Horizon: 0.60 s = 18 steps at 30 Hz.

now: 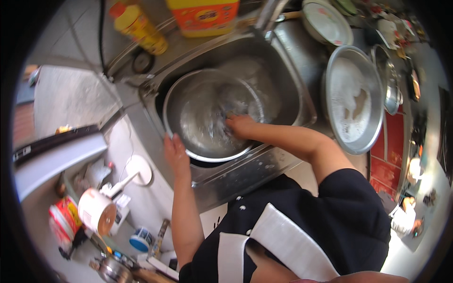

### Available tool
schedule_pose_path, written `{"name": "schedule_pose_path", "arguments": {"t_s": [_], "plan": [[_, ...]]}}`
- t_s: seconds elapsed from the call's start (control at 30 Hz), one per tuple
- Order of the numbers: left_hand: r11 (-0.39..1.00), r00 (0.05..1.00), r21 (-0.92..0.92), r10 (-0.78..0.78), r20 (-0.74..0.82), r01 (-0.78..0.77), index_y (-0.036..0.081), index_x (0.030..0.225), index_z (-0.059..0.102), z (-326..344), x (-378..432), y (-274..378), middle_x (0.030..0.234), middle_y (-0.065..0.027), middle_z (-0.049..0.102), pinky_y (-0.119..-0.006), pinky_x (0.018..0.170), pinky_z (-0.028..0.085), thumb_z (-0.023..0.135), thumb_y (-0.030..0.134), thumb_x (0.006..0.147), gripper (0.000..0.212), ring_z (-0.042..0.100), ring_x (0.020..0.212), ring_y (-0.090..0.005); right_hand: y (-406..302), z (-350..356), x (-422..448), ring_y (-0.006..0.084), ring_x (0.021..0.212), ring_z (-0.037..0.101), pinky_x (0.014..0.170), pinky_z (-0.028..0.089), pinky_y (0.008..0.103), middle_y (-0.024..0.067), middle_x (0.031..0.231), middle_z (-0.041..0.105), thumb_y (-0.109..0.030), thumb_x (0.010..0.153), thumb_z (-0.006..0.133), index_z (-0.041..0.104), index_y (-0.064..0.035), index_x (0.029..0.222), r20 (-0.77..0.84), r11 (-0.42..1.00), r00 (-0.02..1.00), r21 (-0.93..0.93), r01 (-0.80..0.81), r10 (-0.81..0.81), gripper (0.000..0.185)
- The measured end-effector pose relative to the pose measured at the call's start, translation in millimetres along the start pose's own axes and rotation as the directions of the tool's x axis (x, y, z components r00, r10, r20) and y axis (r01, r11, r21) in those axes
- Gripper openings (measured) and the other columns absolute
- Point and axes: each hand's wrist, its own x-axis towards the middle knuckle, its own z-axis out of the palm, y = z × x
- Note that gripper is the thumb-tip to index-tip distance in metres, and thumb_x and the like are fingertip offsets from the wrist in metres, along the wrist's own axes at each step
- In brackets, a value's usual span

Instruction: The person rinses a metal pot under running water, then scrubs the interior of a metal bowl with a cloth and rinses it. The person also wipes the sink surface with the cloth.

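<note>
A round stainless steel basin (191, 141) sits tilted inside the metal sink (283, 106), with water moving in it. My left hand (176, 152) grips the basin's rim on its left side. Inside the basin, my right hand (242, 126) reaches down to the splashing water, fingers curled. Something small and blurred shows at its fingertips; I cannot tell whether the hand holds it. Cloudy water also covers part of the sink floor behind the basin.
A large metal basin with suds (348, 134) stands right of the sink, near an enamel bowl (327, 23). Behind the sink are a yellow bottle (141, 30) and a yellow-and-orange jug (203, 17). A paper roll (95, 210) stands left. Another person (403, 219) is at far right.
</note>
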Motion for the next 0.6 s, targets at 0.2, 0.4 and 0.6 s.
{"name": "schedule_pose_path", "arguments": {"t_s": [0.2, 0.4, 0.6], "plan": [[0.984, 0.997, -0.157, -0.077, 0.027, 0.08, -0.003, 0.109, 0.054, -2, 7, 4, 0.095, -0.0144, 0.061, -0.032, 0.078, 0.042, 0.038, 0.027, 0.096, 0.036, 0.055, 0.085, -0.024, -42, 13, 1, 0.0306, 0.094, 0.058, 0.082, 0.045, 0.0399, 0.0188, 0.102, 0.058, -0.014, 0.08, 0.053, 0.049, -0.0082, 0.123, 0.12, 0.867, 0.901, 0.35, 0.354, -0.416, 0.044], [0.975, 0.989, -0.167, -0.147, 0.013, 0.147, -0.001, 0.104, 0.055, -2, 4, 15, 0.087, -0.0102, 0.06, -0.03, 0.072, 0.043, 0.043, 0.031, 0.095, 0.035, 0.054, 0.078, -0.0195, -82, 4, 49, 0.0152, 0.089, 0.053, 0.078, 0.044, 0.0291, 0.009, 0.098, 0.056, -0.01, 0.078, 0.053, 0.048, -0.0068, 0.117, -0.222, 0.446, 0.904, 0.811, 0.379, -0.365, 0.039], [0.951, 0.987, -0.269, -0.136, 0.09, 0.156, 0.001, 0.11, 0.052, 4, 4, 3, 0.075, -0.0016, 0.055, -0.023, 0.058, 0.039, 0.048, 0.001, 0.083, 0.028, 0.047, 0.063, -0.0078, -67, -23, 160, 0.0258, 0.091, 0.056, 0.08, 0.044, 0.0334, 0.0106, 0.097, 0.058, -0.009, 0.073, 0.057, 0.05, -0.0099, 0.11, -0.584, 0.436, 0.811, 0.719, 0.541, -0.045, 0.038]]}}
